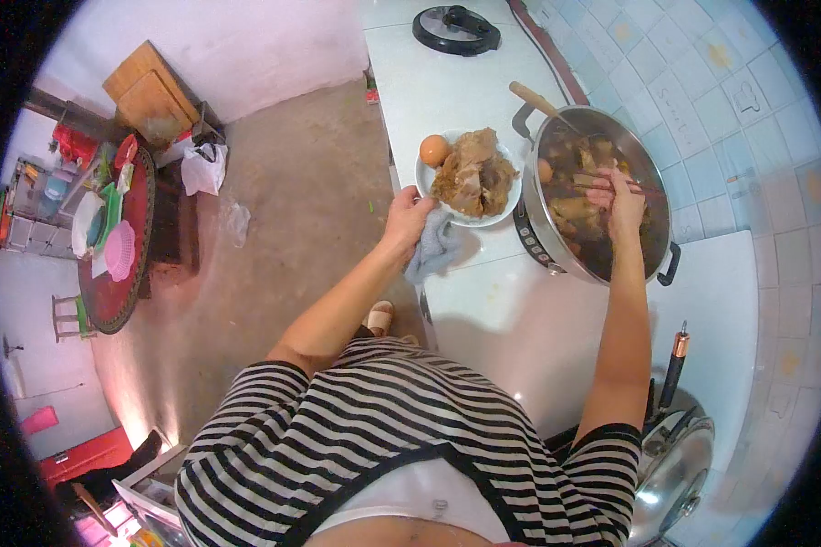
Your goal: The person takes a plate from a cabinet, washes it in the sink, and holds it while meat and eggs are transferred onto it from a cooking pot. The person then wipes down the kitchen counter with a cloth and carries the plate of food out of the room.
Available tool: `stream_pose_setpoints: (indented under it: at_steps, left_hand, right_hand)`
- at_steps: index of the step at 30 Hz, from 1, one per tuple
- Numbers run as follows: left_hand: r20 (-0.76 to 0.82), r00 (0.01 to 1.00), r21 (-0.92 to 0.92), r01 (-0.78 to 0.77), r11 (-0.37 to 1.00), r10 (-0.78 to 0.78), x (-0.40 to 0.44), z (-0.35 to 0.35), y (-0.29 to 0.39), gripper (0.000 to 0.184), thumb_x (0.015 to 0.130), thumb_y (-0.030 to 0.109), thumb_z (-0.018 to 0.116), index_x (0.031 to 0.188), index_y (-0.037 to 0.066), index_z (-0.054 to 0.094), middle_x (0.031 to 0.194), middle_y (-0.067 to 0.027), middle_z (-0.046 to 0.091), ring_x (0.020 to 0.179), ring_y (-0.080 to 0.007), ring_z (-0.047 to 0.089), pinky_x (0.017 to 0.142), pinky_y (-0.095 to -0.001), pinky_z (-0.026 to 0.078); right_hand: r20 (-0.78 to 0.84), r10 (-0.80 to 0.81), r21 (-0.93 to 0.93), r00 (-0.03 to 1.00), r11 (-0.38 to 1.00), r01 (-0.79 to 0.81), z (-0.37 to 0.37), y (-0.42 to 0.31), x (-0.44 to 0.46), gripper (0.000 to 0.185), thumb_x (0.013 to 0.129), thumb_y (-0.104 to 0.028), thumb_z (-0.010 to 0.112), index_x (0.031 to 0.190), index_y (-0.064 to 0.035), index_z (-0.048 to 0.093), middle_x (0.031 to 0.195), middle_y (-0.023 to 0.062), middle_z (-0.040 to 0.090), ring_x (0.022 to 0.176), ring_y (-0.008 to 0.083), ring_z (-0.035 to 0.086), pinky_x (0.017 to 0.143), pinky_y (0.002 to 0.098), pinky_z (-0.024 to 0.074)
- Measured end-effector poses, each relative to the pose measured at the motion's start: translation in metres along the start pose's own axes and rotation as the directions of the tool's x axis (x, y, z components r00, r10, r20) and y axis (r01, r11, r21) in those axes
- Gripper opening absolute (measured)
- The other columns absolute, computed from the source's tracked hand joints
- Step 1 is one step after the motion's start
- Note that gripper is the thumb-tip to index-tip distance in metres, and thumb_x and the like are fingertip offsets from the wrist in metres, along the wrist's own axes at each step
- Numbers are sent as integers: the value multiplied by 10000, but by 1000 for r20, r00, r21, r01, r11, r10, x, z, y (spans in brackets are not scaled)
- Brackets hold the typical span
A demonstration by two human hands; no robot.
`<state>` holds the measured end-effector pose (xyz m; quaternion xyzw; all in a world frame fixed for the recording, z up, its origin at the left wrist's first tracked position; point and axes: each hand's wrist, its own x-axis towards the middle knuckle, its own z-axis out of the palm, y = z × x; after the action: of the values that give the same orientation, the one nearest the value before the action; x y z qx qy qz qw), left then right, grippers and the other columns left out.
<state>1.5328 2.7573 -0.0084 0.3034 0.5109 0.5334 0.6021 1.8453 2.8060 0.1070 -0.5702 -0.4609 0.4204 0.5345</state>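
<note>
My right hand (618,202) is closed on chopsticks (646,191) and reaches into the large metal pot (540,219). Brown broth fills the pot, with chunks of meat (575,210) and an egg (545,170) in it. A wooden-handled utensil (534,98) leans on the pot's rim, its lower end down in the broth. At the counter's edge my left hand (409,221) is closed on a grey cloth (434,244), its fingers against the rim of a white plate (483,221). That plate bears large pieces of cooked meat (474,178) and a brown egg (434,149).
The pot stands on a cooker with a button panel (531,239). A black-rimmed lid (456,30) lies at the counter's far end. Near my right elbow are a metal lid (680,479) and a black handle (674,369). A round red table (109,305) stands left, across the floor.
</note>
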Motion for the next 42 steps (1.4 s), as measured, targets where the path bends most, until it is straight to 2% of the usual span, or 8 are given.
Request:
stream_pose_setpoints:
  at_steps: [3, 9, 14, 19, 23, 29, 32, 42]
  left_hand:
    - [8, 1000, -13, -1, 1000, 1, -1, 7, 2, 201, 750, 72, 510, 923, -31, 502, 768, -86, 545, 645, -139, 539, 543, -251, 452]
    - [-31, 1000, -15, -4, 1000, 3, -7, 16, 9, 189, 711, 69, 513, 877, -20, 498, 744, -79, 508, 625, -144, 500, 528, -266, 419]
    - [-17, 999, 9, -41, 999, 41, -5, 9, -3, 201, 747, 62, 493, 930, -20, 499, 782, -89, 555, 652, -149, 543, 558, -262, 457]
    - [20, 1000, -123, 23, 992, -21, -20, 12, 7, 206, 712, 64, 508, 902, -16, 490, 766, -88, 516, 650, -148, 519, 565, -270, 440]
    - [9, 999, -128, 36, 991, -35, -19, 13, 3, 201, 711, 63, 508, 896, -14, 489, 765, -86, 513, 648, -147, 516, 556, -269, 437]
    - [-26, 1000, -187, 10, 982, -15, -23, 16, 0, 193, 707, 63, 501, 883, -17, 486, 758, -84, 507, 650, -147, 506, 557, -270, 427]
    - [-63, 997, -187, -44, 981, 33, -21, 9, -3, 190, 708, 64, 498, 879, -18, 482, 756, -88, 506, 645, -144, 500, 546, -269, 421]
    - [-120, 991, -168, -86, 982, 66, -40, -19, 15, 184, 706, 75, 500, 860, -26, 490, 738, -77, 503, 635, -145, 494, 537, -274, 416]
  right_hand:
    - [-50, 43, 142, 998, 989, -35, -11, 6, 0, 327, 840, -259, 467, 898, 47, 565, 729, 138, 587, 540, 196, 598, 482, 273, 503]
    - [-17, 83, 43, 996, 996, -82, -9, 8, -3, 315, 841, -248, 461, 888, 51, 549, 742, 148, 582, 533, 209, 597, 472, 288, 510]
    - [-58, 125, 112, 990, 987, -118, -18, 16, 1, 295, 837, -207, 449, 891, 68, 539, 757, 156, 577, 547, 227, 596, 486, 309, 520]
    - [-139, 226, 396, 964, 905, -155, -33, 17, -2, 257, 824, -178, 464, 906, 49, 550, 789, 146, 576, 634, 229, 595, 545, 314, 526]
    - [-97, 192, 501, 977, 857, -119, -38, 8, -7, 260, 831, -188, 467, 922, 38, 556, 784, 120, 578, 639, 209, 593, 536, 304, 518]
    - [-52, 91, 448, 995, 892, -58, 44, -36, -64, 282, 842, -196, 461, 925, 61, 542, 764, 134, 571, 606, 212, 599, 539, 298, 518]
    - [18, -101, 268, 995, 959, 93, 79, -44, -96, 314, 864, -215, 424, 944, 76, 510, 772, 142, 557, 614, 211, 600, 541, 288, 520]
    - [24, -170, 215, 985, 963, 161, 106, -62, -134, 316, 873, -220, 418, 961, 67, 519, 781, 145, 568, 619, 207, 599, 555, 285, 519]
